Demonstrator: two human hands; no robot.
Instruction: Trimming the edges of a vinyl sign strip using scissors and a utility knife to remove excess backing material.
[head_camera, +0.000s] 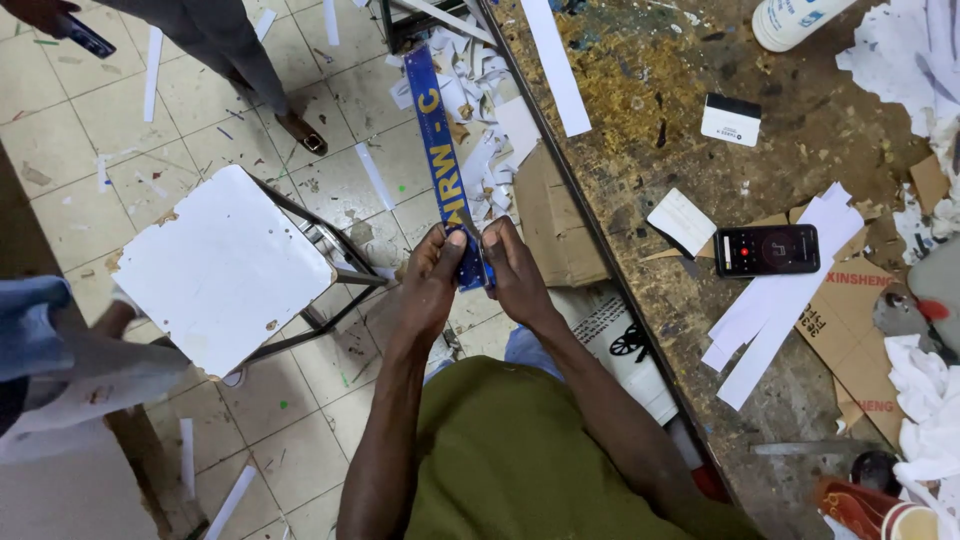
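Beside the bench (640, 120), above the tiled floor (120, 120), we see both hands closed on the near end of a long blue strip (440, 150) with yellow lettering; the left hand (432, 285) pinches it with thumb on top, and the right hand (515, 275) grips the same end from the other side, fingers curled round the edge. The strip runs away from us, its far end over a heap of white offcuts (480, 90); what exactly the fingertips do at the end is hidden.

We judge the risks thus: held only at one end, the strip could sag or twist, and a crease might set in; a slip of the thumbs could let it drop among the offcuts; its far end reaches towards another person's shoe (305, 135), so a step there might knock it. A stool (220, 270) with a chipped white seat stands just left; a phone (768, 250) and paper strips (780, 300) lie on the bench, well apart from the hands.
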